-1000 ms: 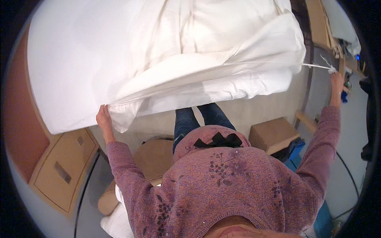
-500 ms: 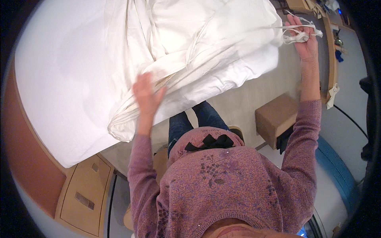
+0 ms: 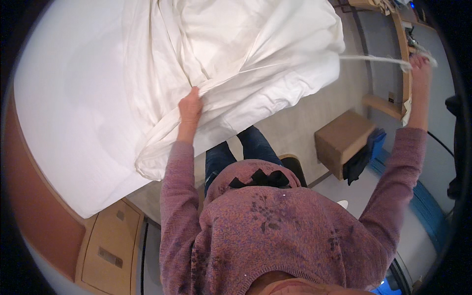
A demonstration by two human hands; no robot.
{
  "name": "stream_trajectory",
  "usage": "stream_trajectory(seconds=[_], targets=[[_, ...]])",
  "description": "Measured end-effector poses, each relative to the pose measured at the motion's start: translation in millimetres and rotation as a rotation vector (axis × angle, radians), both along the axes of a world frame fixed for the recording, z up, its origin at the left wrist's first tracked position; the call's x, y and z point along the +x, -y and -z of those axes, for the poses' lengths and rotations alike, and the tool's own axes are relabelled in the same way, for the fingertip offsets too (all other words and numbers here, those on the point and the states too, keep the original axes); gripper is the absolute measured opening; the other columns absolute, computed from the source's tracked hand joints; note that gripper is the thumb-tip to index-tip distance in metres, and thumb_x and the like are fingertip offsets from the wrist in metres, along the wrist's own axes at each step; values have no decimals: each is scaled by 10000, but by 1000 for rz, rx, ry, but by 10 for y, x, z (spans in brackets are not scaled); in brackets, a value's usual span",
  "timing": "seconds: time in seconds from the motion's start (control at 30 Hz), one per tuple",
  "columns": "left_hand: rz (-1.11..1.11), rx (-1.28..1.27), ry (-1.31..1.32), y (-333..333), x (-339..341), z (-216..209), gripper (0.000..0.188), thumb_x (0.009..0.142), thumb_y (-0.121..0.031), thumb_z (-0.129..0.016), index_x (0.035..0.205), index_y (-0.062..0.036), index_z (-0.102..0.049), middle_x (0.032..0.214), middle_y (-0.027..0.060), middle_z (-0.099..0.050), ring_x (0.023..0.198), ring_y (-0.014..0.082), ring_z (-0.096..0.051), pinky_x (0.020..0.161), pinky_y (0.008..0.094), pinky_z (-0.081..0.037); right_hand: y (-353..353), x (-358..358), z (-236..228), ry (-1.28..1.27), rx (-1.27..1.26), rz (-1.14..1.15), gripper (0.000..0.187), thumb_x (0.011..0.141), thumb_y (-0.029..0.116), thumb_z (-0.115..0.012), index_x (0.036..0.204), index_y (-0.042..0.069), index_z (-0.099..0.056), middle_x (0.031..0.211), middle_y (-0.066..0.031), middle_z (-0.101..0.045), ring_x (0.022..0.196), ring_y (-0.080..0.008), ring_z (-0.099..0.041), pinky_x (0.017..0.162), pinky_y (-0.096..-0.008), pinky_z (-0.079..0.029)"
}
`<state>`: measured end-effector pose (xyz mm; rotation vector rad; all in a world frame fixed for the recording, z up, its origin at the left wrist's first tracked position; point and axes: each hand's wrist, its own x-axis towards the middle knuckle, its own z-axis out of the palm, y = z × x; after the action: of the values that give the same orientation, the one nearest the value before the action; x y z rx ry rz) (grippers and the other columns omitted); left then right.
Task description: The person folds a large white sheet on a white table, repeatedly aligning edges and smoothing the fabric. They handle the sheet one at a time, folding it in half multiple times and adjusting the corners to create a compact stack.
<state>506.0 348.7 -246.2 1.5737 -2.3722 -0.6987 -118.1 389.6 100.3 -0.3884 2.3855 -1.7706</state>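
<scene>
An off-white cloth cover (image 3: 216, 44) lies bunched in folds on a bed with a white sheet (image 3: 64, 113). My left hand (image 3: 191, 108) is closed on a gathered fold of the cover near the bed's front edge. Out to the right, beyond the bed, my right hand (image 3: 421, 69) is closed round white cloth ties (image 3: 376, 58). The ties stretch taut from the cover's right side to that hand, and their loose ends blur behind the fingers.
A wooden drawer unit (image 3: 110, 246) stands at the near left, below a reddish-brown headboard (image 3: 46, 231). On the floor to the right sits a brown box-shaped stool (image 3: 344, 140) with dark and blue items beside it. A wooden desk edge (image 3: 383, 105) runs along the right wall.
My right hand has moved outward to the right and closed on the ties, drawing them straight. My left hand has moved slightly up and right and closed on the cloth.
</scene>
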Motion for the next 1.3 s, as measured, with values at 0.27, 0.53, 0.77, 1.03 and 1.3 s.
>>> stream_trajectory(seconds=[0.27,0.53,0.77,1.03,1.3], targets=[[-48,134,286,291,447,73,146,794,-139,-432,903,-93,-517,651,164,-579,606,356,-568,531,448,-433,-2051,-1924,-750,-364,30,250,149,796,104,-498,938,64,-517,748,-66,-538,671,-177,-526,576,-271,-430],[-16,-138,120,22,-735,-745,382,653,-80,-576,1030,-120,-524,1099,103,-481,1050,274,-436,891,464,-301,-815,-791,1261,353,209,-334,209,789,162,-524,970,85,-597,596,69,-375,486,-51,-339,396,-195,-254],[98,-169,119,-233,-1553,-653,287,642,-36,-553,921,-102,-530,945,60,-533,956,241,-482,925,511,-229,-322,1264,2391,525,412,-984,214,700,77,-476,891,18,-551,565,11,-481,479,-77,-435,447,-220,-368],[-1,-61,-54,-248,-1627,-954,260,624,13,-539,867,-78,-535,761,109,-552,762,294,-528,732,366,-416,-126,2686,2611,801,290,-1363,206,735,36,-478,917,-9,-564,663,-22,-543,503,-102,-502,490,-231,-429],[-35,-66,-44,-254,-1673,-831,211,648,-11,-538,844,-89,-525,727,104,-575,657,296,-564,553,374,-435,-155,2444,2364,1363,338,-1147,160,737,123,-559,830,-7,-549,488,47,-359,446,-43,-348,406,-215,-256]])
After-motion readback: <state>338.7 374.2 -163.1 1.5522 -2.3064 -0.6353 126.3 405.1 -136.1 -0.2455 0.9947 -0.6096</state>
